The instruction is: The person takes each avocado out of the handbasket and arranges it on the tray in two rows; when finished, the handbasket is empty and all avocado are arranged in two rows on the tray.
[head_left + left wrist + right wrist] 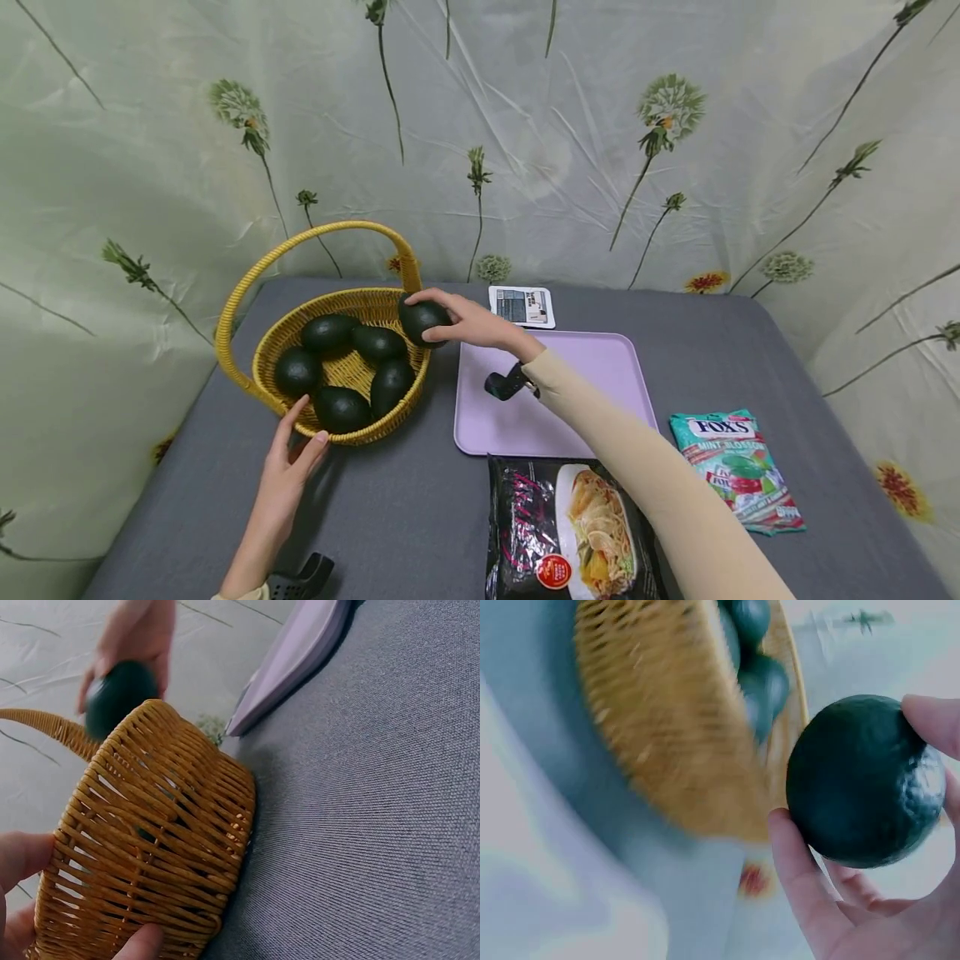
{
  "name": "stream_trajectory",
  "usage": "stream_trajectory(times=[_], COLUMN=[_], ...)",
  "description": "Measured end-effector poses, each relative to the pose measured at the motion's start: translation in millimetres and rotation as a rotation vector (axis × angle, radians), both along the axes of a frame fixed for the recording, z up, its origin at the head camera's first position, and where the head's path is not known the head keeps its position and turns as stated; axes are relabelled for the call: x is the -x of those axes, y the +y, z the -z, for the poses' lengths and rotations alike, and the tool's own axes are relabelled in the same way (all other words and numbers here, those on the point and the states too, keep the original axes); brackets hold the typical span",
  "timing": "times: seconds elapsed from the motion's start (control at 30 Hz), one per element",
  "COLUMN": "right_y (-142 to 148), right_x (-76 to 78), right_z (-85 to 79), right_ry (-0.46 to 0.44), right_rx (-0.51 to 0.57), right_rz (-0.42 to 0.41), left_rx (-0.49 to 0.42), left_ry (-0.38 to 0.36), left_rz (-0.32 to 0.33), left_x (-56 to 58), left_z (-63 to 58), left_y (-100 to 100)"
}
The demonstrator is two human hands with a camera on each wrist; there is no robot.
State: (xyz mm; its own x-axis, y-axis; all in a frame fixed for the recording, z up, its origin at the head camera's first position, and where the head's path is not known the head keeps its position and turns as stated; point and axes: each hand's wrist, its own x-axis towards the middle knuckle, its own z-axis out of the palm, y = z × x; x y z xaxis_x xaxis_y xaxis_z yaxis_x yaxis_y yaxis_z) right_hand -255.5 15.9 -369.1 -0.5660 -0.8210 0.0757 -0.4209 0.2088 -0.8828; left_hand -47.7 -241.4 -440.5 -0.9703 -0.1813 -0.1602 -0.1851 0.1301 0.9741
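A dark green avocado (424, 321) is in my right hand (480, 322), over the right rim of a yellow wicker basket (348, 372). In the right wrist view, thumb and fingers grip this avocado (862, 780) around its sides. Several more dark avocados (342, 409) lie inside the basket, whose tall handle rises at its left and back. My left hand (279, 479) holds the near-left rim; in the left wrist view its thumb (142, 943) presses the outer wall of the basket (150, 817), with other fingers at the rim.
To the basket's right lies a lilac tray (480, 425), partly under my right forearm. A small white packet (521, 306) sits behind the tray. In front is a black noodle packet (525, 517); farther right, a green Fox's candy bag (738, 475). A flowered curtain (540, 167) hangs behind the grey table.
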Motion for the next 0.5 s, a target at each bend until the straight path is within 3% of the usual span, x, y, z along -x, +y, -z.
stream_trajectory(times=[0.23,0.37,0.5], right_y=[54.7,68.8,74.0], right_x=[-3.1,-6.5,-7.1], right_z=[22.7,37.8,50.3], right_ry=[-0.139,-0.184,-0.164], right_rx=[-0.058,-0.09,-0.133], right_rz=[0.265,0.334,0.371], left_rx=[0.021,0.024,0.019], left_ry=[-0.012,-0.013,-0.021], left_rz=[0.002,0.001,-0.001], left_x=[-0.9,-0.3,0.4], left_z=[-3.6,-3.3,-2.4], left_y=[-1.3,-1.0,0.3])
